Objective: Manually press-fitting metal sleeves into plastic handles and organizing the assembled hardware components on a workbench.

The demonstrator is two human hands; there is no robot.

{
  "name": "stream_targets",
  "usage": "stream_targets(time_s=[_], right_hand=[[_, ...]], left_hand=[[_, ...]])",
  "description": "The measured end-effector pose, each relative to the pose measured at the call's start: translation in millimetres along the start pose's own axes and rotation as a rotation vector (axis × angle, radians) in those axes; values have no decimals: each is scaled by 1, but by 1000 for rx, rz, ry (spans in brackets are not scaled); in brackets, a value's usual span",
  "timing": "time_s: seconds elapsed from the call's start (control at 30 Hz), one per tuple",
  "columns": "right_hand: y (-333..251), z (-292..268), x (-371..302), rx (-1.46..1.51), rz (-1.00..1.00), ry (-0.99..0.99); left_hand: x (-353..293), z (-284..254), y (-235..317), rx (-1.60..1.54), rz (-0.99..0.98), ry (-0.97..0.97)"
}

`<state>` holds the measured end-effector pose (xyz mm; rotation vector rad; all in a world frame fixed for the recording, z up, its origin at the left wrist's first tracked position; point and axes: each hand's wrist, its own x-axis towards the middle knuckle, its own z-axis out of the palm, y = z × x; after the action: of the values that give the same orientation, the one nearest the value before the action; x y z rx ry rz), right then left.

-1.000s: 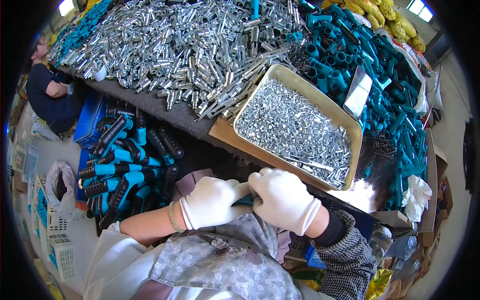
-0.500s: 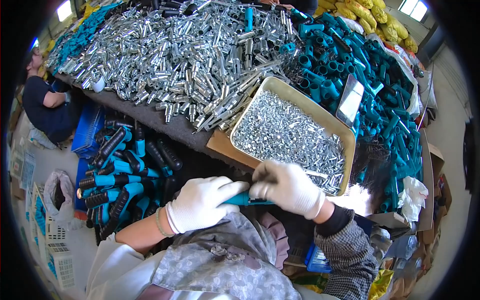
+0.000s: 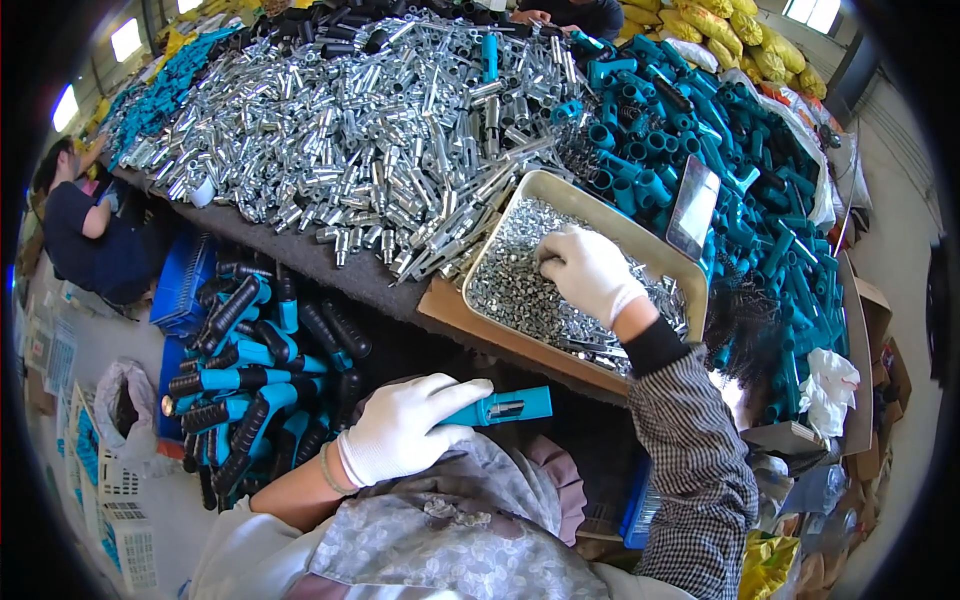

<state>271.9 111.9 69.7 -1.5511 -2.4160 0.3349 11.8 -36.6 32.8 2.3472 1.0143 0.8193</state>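
Observation:
My left hand (image 3: 405, 428), in a white knit glove, is closed around a teal plastic tube-like housing (image 3: 530, 403) held level above my lap. A slot in its side shows a shiny metal part inside. My right hand (image 3: 588, 272), also gloved in white, reaches into a cream tray (image 3: 632, 240) filled with small metal pieces (image 3: 510, 285). Its fingers are bent together over the pieces, and whatever they grip is hidden. Behind the tray spreads a heap of shiny metal tubes and rods (image 3: 330, 130).
Teal plastic tubes (image 3: 660, 130) are heaped at right, where a phone (image 3: 693, 210) leans by the tray. Black-and-teal handles (image 3: 250, 380) fill a blue crate at lower left. Cardboard (image 3: 470, 312) lies under the tray. A co-worker (image 3: 85, 225) sits at far left.
My right hand has left the teal housing and moved forward into the tray. The left hand keeps hold of the housing, whose slotted side now shows.

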Motion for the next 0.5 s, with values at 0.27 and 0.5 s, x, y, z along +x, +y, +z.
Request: stream_targets(time_s=[0.27, 0.5], right_hand=[[8, -14, -68, 156, -22, 273], [-8, -29, -95, 617, 272, 272]], left_hand=[[14, 4, 2, -132, 29, -66], [19, 0, 5, -90, 39, -49]])
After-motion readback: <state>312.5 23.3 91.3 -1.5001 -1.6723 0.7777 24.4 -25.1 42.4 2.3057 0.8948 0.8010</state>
